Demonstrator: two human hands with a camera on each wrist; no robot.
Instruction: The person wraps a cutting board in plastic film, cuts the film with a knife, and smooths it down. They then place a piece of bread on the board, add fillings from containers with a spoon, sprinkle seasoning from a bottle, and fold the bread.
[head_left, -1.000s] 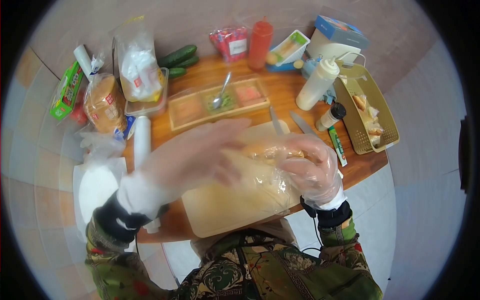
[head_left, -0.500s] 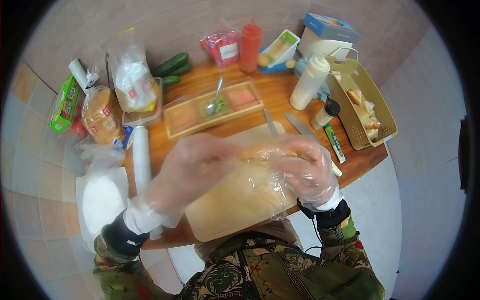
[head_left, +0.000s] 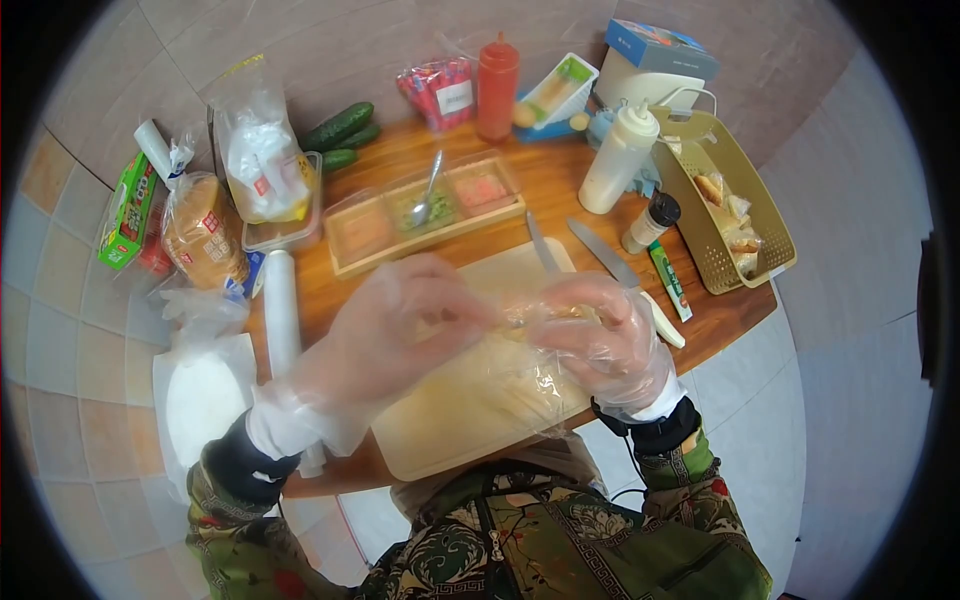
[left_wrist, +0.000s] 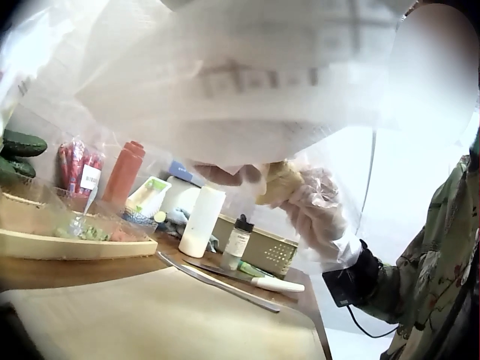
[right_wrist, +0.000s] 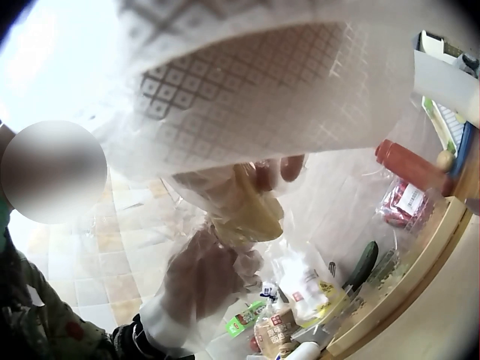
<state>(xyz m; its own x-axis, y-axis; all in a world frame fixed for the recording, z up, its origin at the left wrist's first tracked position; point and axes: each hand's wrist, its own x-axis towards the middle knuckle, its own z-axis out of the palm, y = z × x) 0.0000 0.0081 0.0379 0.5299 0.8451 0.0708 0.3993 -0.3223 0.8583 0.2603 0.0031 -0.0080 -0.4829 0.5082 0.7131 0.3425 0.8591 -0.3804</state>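
Observation:
Both hands wear clear plastic gloves and are raised over the cream cutting board (head_left: 430,440). My right hand (head_left: 605,345) grips a yellowish piece of bread (left_wrist: 281,182) in clear plastic film (right_wrist: 251,262). Facing it, my left hand (head_left: 400,315) has its fingers bent toward the thumb and pinches the film at the bread's near end, as the right wrist view shows. Fingers hide much of the bread in the head view. Beyond the board lie a slim metal knife (head_left: 542,245) and a white-handled knife (head_left: 605,253).
A wooden three-part box (head_left: 350,262) with a spoon (head_left: 428,190) stands behind the board. To its right are a white squeeze bottle (head_left: 615,165), a black-capped shaker (head_left: 650,225) and an olive basket (head_left: 715,265). A white roll (head_left: 282,315) and bagged bread (head_left: 205,230) are left.
My left hand has drawn in from an outstretched, blurred sweep to bent fingers near the bread. The right hand keeps its grip on the bread, nearly in place.

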